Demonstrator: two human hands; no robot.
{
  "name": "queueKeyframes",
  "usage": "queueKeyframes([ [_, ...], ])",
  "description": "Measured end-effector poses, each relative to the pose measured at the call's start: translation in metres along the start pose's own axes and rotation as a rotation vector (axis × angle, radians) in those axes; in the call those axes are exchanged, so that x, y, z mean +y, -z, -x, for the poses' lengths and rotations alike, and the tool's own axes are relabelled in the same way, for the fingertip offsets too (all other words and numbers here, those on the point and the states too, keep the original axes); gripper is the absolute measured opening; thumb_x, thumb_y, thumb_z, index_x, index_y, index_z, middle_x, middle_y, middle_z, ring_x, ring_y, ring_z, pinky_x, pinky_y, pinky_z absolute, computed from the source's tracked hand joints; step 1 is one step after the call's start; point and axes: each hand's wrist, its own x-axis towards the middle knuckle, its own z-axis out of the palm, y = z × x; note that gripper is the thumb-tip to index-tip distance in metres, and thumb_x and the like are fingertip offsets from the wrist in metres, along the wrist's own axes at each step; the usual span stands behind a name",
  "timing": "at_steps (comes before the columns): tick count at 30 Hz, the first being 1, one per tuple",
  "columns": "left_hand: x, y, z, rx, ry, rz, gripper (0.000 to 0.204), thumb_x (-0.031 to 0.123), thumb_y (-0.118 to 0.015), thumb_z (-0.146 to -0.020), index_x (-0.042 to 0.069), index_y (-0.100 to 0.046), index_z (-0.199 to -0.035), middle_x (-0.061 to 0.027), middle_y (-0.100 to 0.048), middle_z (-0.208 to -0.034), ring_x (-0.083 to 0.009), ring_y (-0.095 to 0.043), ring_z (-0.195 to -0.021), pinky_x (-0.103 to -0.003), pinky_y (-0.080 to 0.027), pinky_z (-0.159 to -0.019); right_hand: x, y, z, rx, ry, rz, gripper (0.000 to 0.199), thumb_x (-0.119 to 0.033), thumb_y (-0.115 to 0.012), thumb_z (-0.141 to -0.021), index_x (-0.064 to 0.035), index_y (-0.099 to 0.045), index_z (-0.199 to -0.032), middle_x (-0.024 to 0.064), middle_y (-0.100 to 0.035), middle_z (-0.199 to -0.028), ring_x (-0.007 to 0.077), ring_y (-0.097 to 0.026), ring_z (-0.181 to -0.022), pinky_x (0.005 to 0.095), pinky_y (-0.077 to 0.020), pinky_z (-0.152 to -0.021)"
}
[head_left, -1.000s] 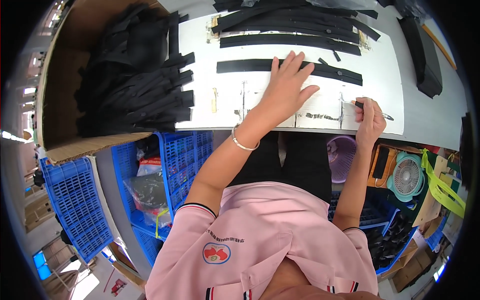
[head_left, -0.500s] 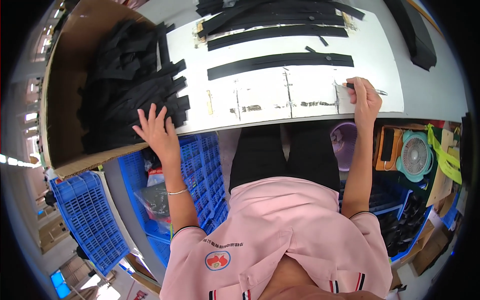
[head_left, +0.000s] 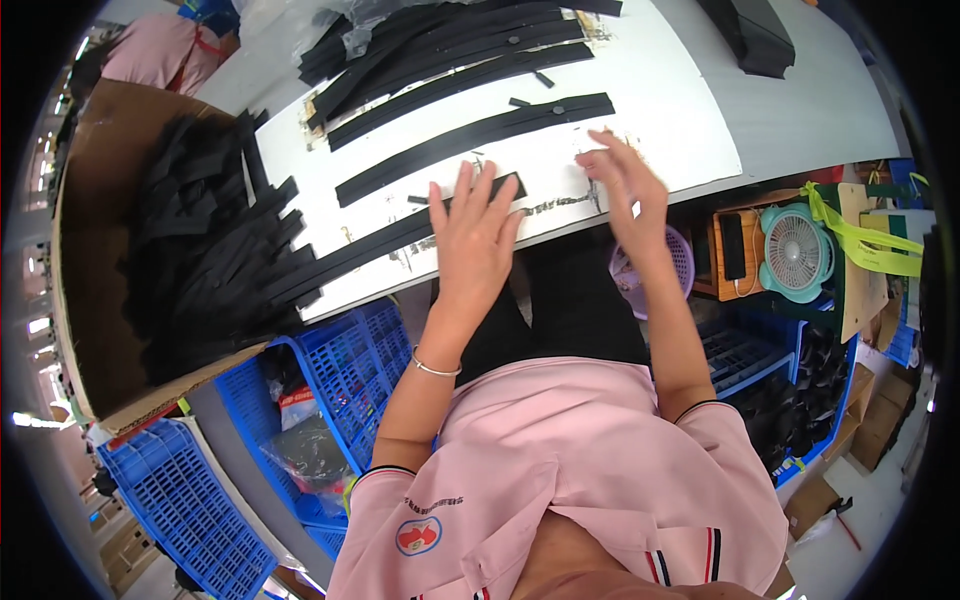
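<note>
My left hand (head_left: 473,232) lies flat, fingers spread, pinning a black strip (head_left: 400,237) to the white surface (head_left: 650,130) at nine o'clock of my right hand (head_left: 625,185), whose grip hovers open, empty.

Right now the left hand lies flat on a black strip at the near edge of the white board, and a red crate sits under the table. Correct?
Not quite: the crate is blue, as the head view shows. The left hand does lie flat on a black strip at the near edge of the white board.
</note>
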Motion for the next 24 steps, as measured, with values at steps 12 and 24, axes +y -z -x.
queueKeyframes([
  [12,-0.003,0.010,0.020,-0.057,0.062,-0.040,0.064,0.023,-0.068,-0.099,0.002,-0.045,-0.155,-0.0165,-0.040,-0.164,-0.0372,-0.029,-0.155,-0.058,-0.010,-0.126,0.007,0.020,0.032,-0.036,0.303,0.520,0.043,-0.011,-0.075,-0.091,-0.0092,-0.067,-0.132,0.0089,-0.071,-0.126,0.0291,-0.063,-0.121,0.0472,-0.0416,-0.112],
  [24,-0.041,0.047,0.055,0.076,0.245,-0.193,0.067,0.033,-0.073,-0.096,0.002,-0.050,-0.150,-0.0188,-0.047,-0.157,-0.0349,-0.037,-0.151,-0.068,-0.005,-0.122,0.034,0.040,0.031,0.019,0.448,0.864,0.038,-0.003,-0.073,-0.093,-0.0037,-0.068,-0.131,0.0073,-0.075,-0.117,0.0254,-0.066,-0.112,0.0458,-0.0446,-0.111],
])
